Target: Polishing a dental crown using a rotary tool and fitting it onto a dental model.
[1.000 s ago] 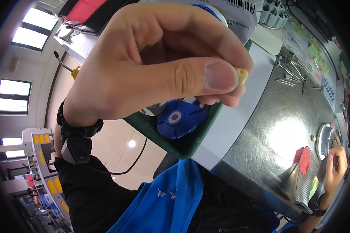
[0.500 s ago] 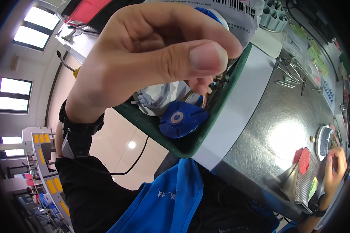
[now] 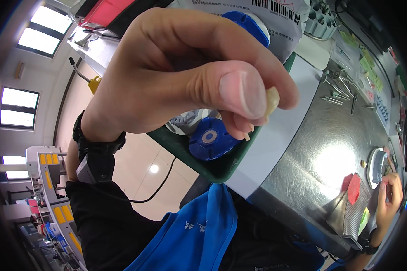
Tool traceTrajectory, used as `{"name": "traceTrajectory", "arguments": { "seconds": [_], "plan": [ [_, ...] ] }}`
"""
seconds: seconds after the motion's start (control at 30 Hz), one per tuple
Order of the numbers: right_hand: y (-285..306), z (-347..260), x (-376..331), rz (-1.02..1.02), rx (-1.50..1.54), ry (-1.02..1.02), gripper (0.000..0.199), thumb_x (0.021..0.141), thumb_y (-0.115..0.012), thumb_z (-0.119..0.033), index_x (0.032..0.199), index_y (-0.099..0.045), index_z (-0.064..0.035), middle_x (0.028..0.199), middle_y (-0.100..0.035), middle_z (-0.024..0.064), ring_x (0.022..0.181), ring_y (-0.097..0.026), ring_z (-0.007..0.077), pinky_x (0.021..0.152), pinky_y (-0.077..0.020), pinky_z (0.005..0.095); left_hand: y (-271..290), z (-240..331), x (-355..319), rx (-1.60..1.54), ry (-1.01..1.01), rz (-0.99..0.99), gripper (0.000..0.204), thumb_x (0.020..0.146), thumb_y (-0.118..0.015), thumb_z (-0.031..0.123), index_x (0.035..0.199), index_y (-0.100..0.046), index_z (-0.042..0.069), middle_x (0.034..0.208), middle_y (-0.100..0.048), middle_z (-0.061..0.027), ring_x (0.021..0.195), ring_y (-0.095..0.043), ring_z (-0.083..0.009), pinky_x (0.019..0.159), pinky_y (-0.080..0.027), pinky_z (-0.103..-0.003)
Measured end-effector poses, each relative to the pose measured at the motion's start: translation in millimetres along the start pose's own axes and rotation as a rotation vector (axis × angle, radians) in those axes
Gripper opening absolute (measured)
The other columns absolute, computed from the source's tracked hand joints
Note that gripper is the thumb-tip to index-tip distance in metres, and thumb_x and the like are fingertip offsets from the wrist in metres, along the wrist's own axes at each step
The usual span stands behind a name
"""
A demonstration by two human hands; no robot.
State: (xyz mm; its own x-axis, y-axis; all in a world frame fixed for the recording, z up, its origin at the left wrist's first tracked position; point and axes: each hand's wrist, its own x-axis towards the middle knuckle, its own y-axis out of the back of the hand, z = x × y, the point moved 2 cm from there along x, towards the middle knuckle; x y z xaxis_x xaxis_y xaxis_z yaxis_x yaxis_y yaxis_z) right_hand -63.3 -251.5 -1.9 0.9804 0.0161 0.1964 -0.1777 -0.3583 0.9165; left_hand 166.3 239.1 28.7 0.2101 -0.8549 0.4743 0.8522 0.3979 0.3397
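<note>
My left hand [image 3: 185, 77] is raised close in front of me, over the green tray [image 3: 219, 175]. Its thumb and index finger pinch a small cream dental crown [image 3: 272, 101]. The other fingers are curled below, partly hidden. Far to the right, my right hand [image 3: 391, 194] has its fingers bent around a dental cast [image 3: 374, 168] with a white base and grey teeth, tilted up on its edge. On the metal bench beside that cast lies a small tan piece [image 3: 363, 163].
The tray holds a blue mounting base [image 3: 215, 142] and another grey-toothed cast [image 3: 185, 121]. A printed bag [image 3: 282, 27] lies behind. On the metal bench [image 3: 298, 158] are several metal burs [image 3: 341, 86], a red piece [image 3: 353, 187] and a grey patterned pouch [image 3: 348, 219].
My left hand has turned and shifted slightly right and down, so the crown between thumb and index finger now shows. My right hand has stayed almost in place by the cast.
</note>
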Motion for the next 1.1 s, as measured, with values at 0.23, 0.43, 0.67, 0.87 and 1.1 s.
{"name": "traceTrajectory", "arguments": {
  "seconds": [0.23, 0.43, 0.67, 0.87, 1.1],
  "plan": [
    [-3, 2, -1, 0.005, 0.014, -0.015, 0.002, 0.095, -0.054, 0.001, 0.093, -0.055, 0.0026, 0.093, -0.048, 0.0068, 0.081, -0.048, 0.0128, 0.07, -0.0363, 0.0236, -20, 12, 13, -0.048, 0.05, 0.131, 0.051, 0.104, -0.053, 0.044, 0.104, -0.067, -0.005, 0.075, -0.068, -0.0085, 0.066, -0.072, -0.0171, 0.065, -0.062, -0.028],
    [-1, 2, -1, -0.005, 0.016, 0.002, 0.002, 0.095, -0.054, 0.002, 0.094, -0.055, 0.0027, 0.093, -0.048, 0.0065, 0.081, -0.047, 0.0124, 0.07, -0.0355, 0.0236, -17, 9, 8, -0.014, 0.028, 0.124, 0.05, 0.104, -0.051, 0.044, 0.105, -0.067, -0.003, 0.075, -0.069, -0.0085, 0.068, -0.073, -0.0154, 0.072, -0.06, -0.029],
    [0, 4, -3, -0.008, -0.009, 0.006, 0.002, 0.096, -0.054, 0.002, 0.094, -0.055, 0.0025, 0.093, -0.049, 0.0061, 0.079, -0.046, 0.0118, 0.068, -0.0339, 0.0238, -18, 43, 21, 0.297, 0.355, 0.107, 0.04, 0.104, -0.056, 0.037, 0.111, -0.068, -0.001, 0.084, -0.071, -0.0093, 0.077, -0.074, -0.0181, 0.077, -0.058, -0.029],
    [-6, 6, 0, 0.027, 0.028, -0.038, 0.004, 0.096, -0.053, 0.0, 0.094, -0.056, 0.0023, 0.094, -0.05, 0.0055, 0.079, -0.046, 0.0111, 0.068, -0.0344, 0.0238, 9, 48, 9, 1.289, 0.343, -0.033, 0.015, 0.088, -0.076, 0.008, 0.102, -0.076, 0.003, 0.096, -0.074, -0.0091, 0.083, -0.068, -0.0201, 0.071, -0.054, -0.031],
    [-1, 0, 1, 0.018, -0.015, 0.0, 0.004, 0.096, -0.055, 0.0, 0.093, -0.056, 0.0026, 0.092, -0.05, 0.0055, 0.078, -0.046, 0.0114, 0.067, -0.0334, 0.0239, 8, 24, -9, 1.309, 0.384, -0.059, 0.017, 0.081, -0.081, 0.008, 0.097, -0.077, 0.006, 0.09, -0.069, -0.0097, 0.078, -0.062, -0.0246, 0.069, -0.049, -0.033]
  ]
}}
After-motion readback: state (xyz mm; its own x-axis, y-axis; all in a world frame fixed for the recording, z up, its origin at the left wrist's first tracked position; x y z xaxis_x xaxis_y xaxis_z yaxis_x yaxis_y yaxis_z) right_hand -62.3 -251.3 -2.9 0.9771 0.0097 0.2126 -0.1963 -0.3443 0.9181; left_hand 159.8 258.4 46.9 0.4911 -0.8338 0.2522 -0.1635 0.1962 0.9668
